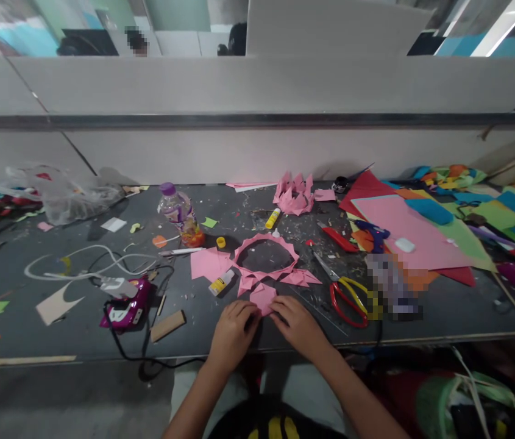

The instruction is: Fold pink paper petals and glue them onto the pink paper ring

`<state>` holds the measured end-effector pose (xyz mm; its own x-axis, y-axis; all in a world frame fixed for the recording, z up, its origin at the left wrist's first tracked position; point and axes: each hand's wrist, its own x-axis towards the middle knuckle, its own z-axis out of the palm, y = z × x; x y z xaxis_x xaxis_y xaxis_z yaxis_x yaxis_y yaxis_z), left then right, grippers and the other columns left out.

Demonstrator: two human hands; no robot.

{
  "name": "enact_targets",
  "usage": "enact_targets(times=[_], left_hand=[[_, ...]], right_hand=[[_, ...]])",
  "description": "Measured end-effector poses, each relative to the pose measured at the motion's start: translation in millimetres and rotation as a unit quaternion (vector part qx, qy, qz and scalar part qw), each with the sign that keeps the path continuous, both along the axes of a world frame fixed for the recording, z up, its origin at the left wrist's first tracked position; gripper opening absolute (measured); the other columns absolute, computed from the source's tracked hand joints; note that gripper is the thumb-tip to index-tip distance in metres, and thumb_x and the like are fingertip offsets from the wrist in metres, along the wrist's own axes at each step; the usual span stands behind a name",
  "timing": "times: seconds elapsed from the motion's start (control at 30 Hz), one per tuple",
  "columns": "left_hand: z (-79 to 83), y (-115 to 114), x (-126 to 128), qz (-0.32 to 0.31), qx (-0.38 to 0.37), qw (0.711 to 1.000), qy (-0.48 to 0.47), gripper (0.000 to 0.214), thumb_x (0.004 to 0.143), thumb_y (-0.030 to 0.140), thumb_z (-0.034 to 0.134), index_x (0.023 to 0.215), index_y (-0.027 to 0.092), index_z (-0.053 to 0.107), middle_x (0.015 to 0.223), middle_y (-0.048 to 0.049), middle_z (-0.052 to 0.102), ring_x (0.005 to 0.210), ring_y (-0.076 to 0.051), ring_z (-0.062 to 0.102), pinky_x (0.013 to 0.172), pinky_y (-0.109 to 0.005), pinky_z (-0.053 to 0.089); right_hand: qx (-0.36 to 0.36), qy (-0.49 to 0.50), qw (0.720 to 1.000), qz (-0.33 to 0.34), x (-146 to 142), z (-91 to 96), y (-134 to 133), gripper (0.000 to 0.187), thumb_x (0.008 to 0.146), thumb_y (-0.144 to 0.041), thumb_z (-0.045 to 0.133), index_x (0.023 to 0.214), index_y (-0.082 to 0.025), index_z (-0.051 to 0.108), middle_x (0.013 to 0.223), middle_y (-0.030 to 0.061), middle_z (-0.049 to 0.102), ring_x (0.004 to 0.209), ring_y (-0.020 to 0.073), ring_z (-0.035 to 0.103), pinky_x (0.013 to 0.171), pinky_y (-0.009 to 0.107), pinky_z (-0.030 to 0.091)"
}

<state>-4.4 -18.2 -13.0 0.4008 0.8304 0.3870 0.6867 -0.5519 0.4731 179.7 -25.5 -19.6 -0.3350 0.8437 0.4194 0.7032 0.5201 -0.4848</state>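
Between my two hands is a small piece of folded pink paper, near the table's front edge. My left hand pinches its left lower edge, and my right hand grips the right side with closed fingers. Just beyond lies a pink paper ring with a zigzag outline. Folded pink pieces rest against the ring's near side. To the left are a pink sheet and a small yellow-and-white glue bottle. Farther back stands a spiky pink paper crown.
Scissors with red and yellow handles lie at right, near a blue glue gun and coloured paper sheets. A purple-capped bottle, a purple power strip with cables and a wood strip are at left. A wall borders the table.
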Motion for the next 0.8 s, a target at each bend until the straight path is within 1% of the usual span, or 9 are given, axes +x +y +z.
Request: enact_targets(times=[0.2,0.3,0.33,0.4,0.47,0.57,0.67,0.73,0.8], left_hand=[[-2.5,-1,-1,-0.007,0.034,0.999,0.005,0.012,0.088,0.021,0.052,0.085,0.018,0.062,0.091,-0.0061,0.066,0.086,-0.020,0.060,0.076,-0.036,0.051],[-2.5,0,-2,-0.008,0.041,0.999,0.005,0.015,0.089,0.025,0.051,0.085,0.018,0.063,0.090,-0.0062,0.066,0.085,-0.019,0.060,0.076,-0.035,0.051],[-2.6,1,-2,-0.010,0.042,0.999,0.004,0.016,0.089,0.026,0.050,0.085,0.019,0.063,0.090,-0.0060,0.066,0.085,-0.019,0.061,0.075,-0.035,0.051],[-3.0,2,-2,-0.011,0.048,0.999,0.002,0.018,0.090,0.026,0.048,0.085,0.019,0.064,0.089,-0.0057,0.066,0.084,-0.018,0.061,0.075,-0.035,0.051],[-3.8,3,-3,-0.009,0.054,0.998,0.001,0.019,0.090,0.027,0.047,0.085,0.019,0.064,0.089,-0.0053,0.067,0.084,-0.018,0.061,0.076,-0.034,0.051],[-5.3,4,-3,-0.004,0.063,0.998,-0.001,0.021,0.090,0.028,0.046,0.086,0.020,0.065,0.089,-0.0051,0.067,0.083,-0.018,0.062,0.076,-0.034,0.051],[-6.0,6,-3,0.000,0.075,0.997,0.003,0.022,0.090,0.029,0.045,0.085,0.019,0.064,0.087,-0.0049,0.068,0.082,-0.018,0.062,0.075,-0.033,0.051],[-5.8,7,-3,0.004,0.080,0.997,0.009,0.022,0.090,0.029,0.045,0.085,0.019,0.064,0.087,-0.0050,0.068,0.081,-0.018,0.063,0.074,-0.033,0.051],[-5.3,8,-3,0.006,0.084,0.996,0.015,0.022,0.090,0.029,0.046,0.085,0.019,0.064,0.087,-0.0050,0.068,0.081,-0.018,0.063,0.074,-0.032,0.051]], right_hand=[[0.016,-0.001,1.000,-0.024,-8,1.7,-3,0.029,0.088,-0.022,0.048,0.116,-0.021,0.055,0.109,0.0106,0.064,0.099,0.0242,0.061,0.083,0.041,0.054],[0.066,0.020,0.996,-0.048,7,6.8,-5,0.032,0.088,-0.023,0.048,0.120,-0.022,0.053,0.112,0.0102,0.063,0.104,0.0227,0.059,0.086,0.039,0.052],[0.083,0.029,0.994,-0.068,20,9.4,-4,0.032,0.088,-0.023,0.048,0.119,-0.023,0.053,0.111,0.0095,0.064,0.104,0.0223,0.059,0.087,0.039,0.052],[0.113,0.044,0.985,-0.122,61,15.2,-1,0.027,0.088,-0.023,0.048,0.113,-0.025,0.057,0.103,0.0075,0.066,0.099,0.0220,0.061,0.085,0.039,0.052],[0.109,0.060,0.968,-0.216,116,20.3,4,0.021,0.087,-0.028,0.047,0.102,-0.024,0.062,0.096,0.0076,0.067,0.093,0.0235,0.062,0.083,0.041,0.051],[0.062,0.092,0.921,-0.373,200,21.5,13,0.026,0.086,-0.034,0.045,0.097,-0.020,0.064,0.089,0.0096,0.068,0.072,0.0219,0.062,0.068,0.038,0.053],[0.015,0.085,0.910,-0.405,257,14.2,20,0.030,0.081,-0.033,0.044,0.096,-0.017,0.064,0.092,0.0120,0.068,0.078,0.0232,0.063,0.071,0.038,0.051],[-0.012,0.078,0.915,-0.396,275,7.5,23,0.030,0.079,-0.032,0.044,0.095,-0.017,0.064,0.092,0.0115,0.068,0.080,0.0237,0.063,0.073,0.038,0.051],[-0.029,0.079,0.919,-0.385,282,1.5,25,0.030,0.079,-0.031,0.043,0.095,-0.018,0.064,0.092,0.0104,0.069,0.083,0.0238,0.063,0.075,0.038,0.050]])
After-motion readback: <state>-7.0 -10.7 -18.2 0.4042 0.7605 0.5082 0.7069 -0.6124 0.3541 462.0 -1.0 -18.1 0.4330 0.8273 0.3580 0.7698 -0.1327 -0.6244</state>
